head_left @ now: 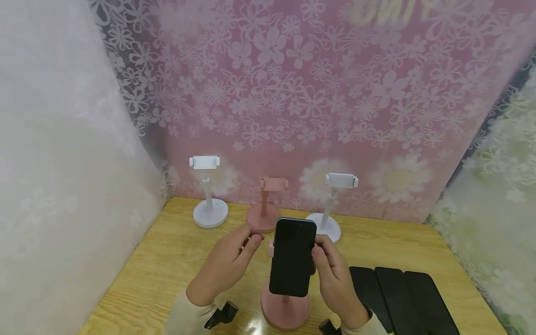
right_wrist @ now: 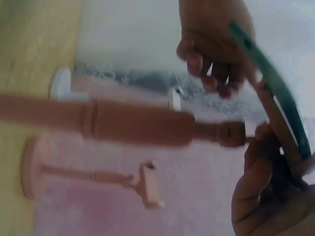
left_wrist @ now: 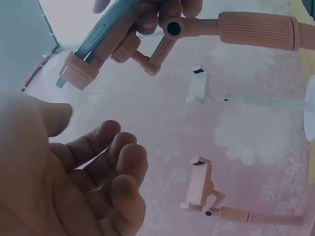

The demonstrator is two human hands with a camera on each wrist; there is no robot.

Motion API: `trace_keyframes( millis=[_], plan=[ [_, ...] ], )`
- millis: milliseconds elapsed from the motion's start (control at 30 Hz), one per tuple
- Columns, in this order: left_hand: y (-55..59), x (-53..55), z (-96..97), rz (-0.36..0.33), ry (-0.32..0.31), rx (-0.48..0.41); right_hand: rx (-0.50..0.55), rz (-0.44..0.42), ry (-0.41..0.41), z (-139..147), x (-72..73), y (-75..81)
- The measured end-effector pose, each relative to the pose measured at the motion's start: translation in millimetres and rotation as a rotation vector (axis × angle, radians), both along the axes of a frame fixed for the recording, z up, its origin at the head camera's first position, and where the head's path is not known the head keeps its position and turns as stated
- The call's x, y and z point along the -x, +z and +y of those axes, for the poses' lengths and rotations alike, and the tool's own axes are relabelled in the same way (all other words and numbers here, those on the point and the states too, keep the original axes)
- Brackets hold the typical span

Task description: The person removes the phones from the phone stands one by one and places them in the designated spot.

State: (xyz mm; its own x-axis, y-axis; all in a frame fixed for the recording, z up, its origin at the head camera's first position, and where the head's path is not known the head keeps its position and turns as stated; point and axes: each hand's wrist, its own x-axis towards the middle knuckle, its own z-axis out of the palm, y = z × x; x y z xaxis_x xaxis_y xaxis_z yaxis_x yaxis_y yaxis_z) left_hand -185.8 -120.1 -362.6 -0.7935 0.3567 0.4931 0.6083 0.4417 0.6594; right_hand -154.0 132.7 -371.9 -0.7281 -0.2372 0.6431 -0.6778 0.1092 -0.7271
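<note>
A smartphone [head_left: 293,258] with a dark screen stands upright and slightly tilted in the pink phone stand [head_left: 286,311], whose round base rests on the table. One end of the stand's pink clamp [left_wrist: 78,71] hooks over the phone's edge in the left wrist view. My right hand [head_left: 337,277] grips the phone's right side, thumb at the front edge and fingers behind by the clamp. To the left of the phone is my left hand [head_left: 226,263], fingers loosely bent and apart from it. The left wrist view shows that palm [left_wrist: 29,167] holding nothing.
Behind stand a white phone stand [head_left: 211,214] on the left, another pink stand [head_left: 264,217] in the middle and a second white stand [head_left: 341,180] on the right. Three flat black slabs [head_left: 404,298] lie side by side at the right. Flowered curtain [head_left: 272,93] encloses the wooden table [head_left: 146,288].
</note>
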Motion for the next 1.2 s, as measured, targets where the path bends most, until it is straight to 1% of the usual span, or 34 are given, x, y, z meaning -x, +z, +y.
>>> trace_keyframes(
  millis=[100, 167, 233, 333, 400, 467, 633, 767, 900, 1000, 1200],
  plan=[
    [1.5, 0.3, 3.2, 0.006, -0.015, -0.031, -0.014, 0.092, -0.021, 4.1, 5.9, 3.8],
    [2.7, 0.7, 5.9, 0.010, -0.032, -0.041, -0.054, 0.115, -0.054, 5.7, 8.3, 5.5],
    [3.1, 0.8, 9.2, 0.006, -0.058, -0.051, -0.121, 0.101, -0.078, 6.7, 8.8, 5.6],
    [3.9, 0.1, 13.6, -0.017, -0.120, -0.082, -0.193, 0.087, -0.094, 7.2, 9.0, 4.1],
    [4.4, -1.4, 15.2, -0.028, -0.153, -0.103, -0.205, 0.075, -0.094, 7.4, 8.1, 4.2],
    [5.5, -3.6, 15.7, -0.030, -0.173, -0.116, -0.199, 0.073, -0.094, 8.2, 6.8, 5.3],
    [8.7, -7.7, 16.2, -0.022, -0.155, -0.104, -0.195, 0.060, -0.113, 9.8, 2.2, 9.8],
    [10.1, -8.0, 17.0, -0.024, -0.145, -0.098, -0.150, 0.062, -0.170, 8.3, -2.1, 13.4],
    [10.4, -7.7, 17.7, -0.042, -0.153, -0.108, -0.134, 0.133, -0.241, 6.1, -4.8, 14.9],
    [10.0, -7.5, 17.8, -0.046, -0.157, -0.119, -0.187, 0.178, -0.286, 5.6, -4.9, 15.1],
    [9.7, -7.7, 18.9, -0.034, -0.140, -0.104, -0.373, 0.245, -0.334, 9.6, -6.0, 15.6]
  ],
)
